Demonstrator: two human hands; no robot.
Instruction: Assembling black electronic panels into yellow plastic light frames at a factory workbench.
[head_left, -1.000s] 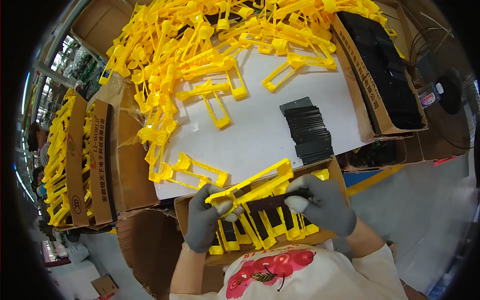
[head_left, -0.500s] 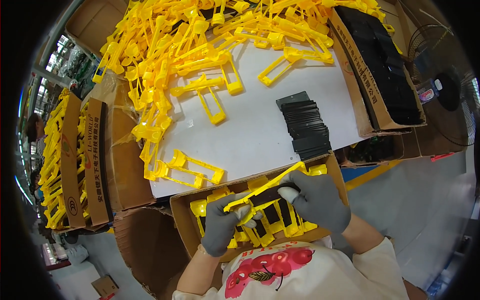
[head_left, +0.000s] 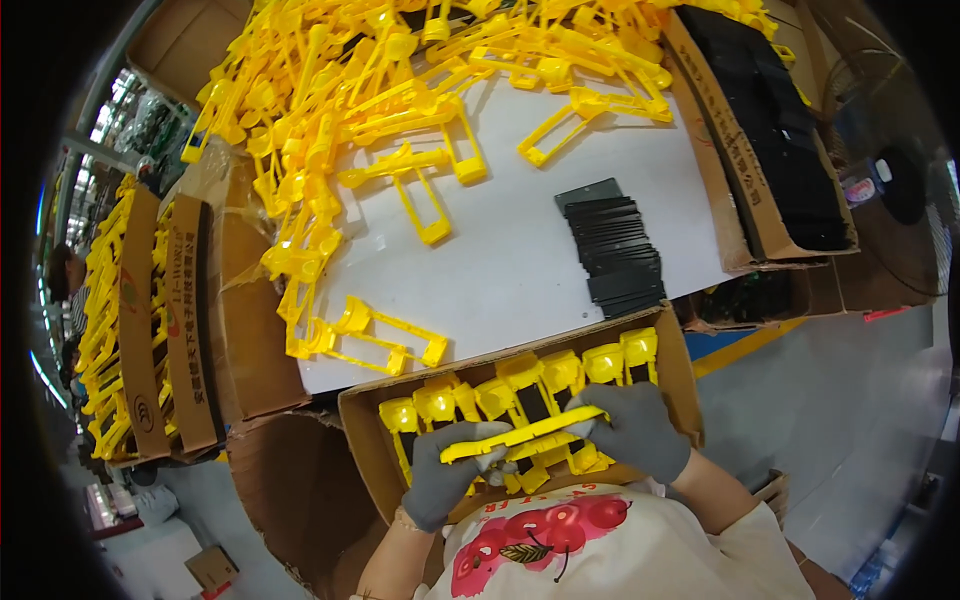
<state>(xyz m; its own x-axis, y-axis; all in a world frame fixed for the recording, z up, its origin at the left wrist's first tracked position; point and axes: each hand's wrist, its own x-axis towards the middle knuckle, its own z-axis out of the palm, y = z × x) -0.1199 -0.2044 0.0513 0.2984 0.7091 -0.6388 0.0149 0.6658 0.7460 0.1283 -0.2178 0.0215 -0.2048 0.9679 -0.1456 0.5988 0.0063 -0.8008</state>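
Both my hands wear grey gloves with pale fingertips. My left hand (head_left: pixel 440 474) is closed on one end of a yellow plastic frame (head_left: pixel 524 433), and my right hand (head_left: pixel 641 430) grips the other end. The frame is seen nearly edge-on, so its opening does not show. It is held over an open cardboard box (head_left: pixel 366 462) in front of me. Inside that box stand several yellow frames (head_left: pixel 520 371) with black panels in them. On the white table beyond, a fanned row of thin black plates (head_left: pixel 612 250) lies near the box.
A large heap of yellow frames (head_left: pixel 330 110) covers the table's far and left sides. Loose frames (head_left: pixel 380 338) lie nearer. A carton of black plates (head_left: pixel 765 130) stands at the right, and cartons of yellow frames (head_left: pixel 130 330) at the left. A fan (head_left: pixel 890 185) is at far right.
My right hand has come down toward me, and the held frame is less tilted. A dark piece seen under the frame by my right fingers no longer shows. More of the boxed frames are visible.
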